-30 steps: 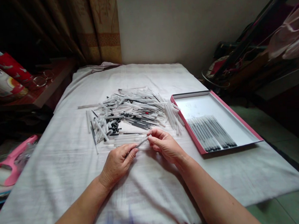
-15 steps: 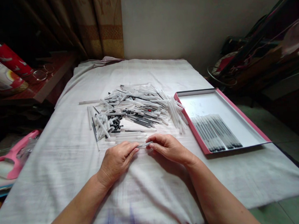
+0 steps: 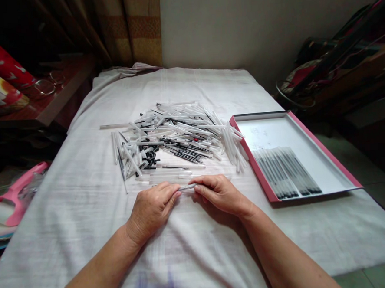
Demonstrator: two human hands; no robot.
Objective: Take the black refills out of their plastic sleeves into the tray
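In front of me, my left hand [image 3: 155,205] and my right hand [image 3: 217,193] face each other, fingers pinched round the two ends of a thin pen [image 3: 187,187]. Only a short grey-white length of it shows between the fingertips; the rest is hidden in the hands. Just beyond my fingers lie clear pen barrels [image 3: 170,175] side by side. Farther back spreads a heap of white barrels [image 3: 181,129], thin dark refills [image 3: 188,153] and small black pen caps [image 3: 151,156].
At the right, a pink-edged shallow box [image 3: 326,153] holds a row of pens with black ends [image 3: 284,173]. A wrinkled white cloth [image 3: 198,243] covers the table. Pink scissors [image 3: 16,196] lie at the left edge, below glasses [image 3: 45,85] on a brown shelf.
My view has shifted slightly, so the box sits farther right. Both hands keep their pinch on the pen, and slightly more of its length shows between them.
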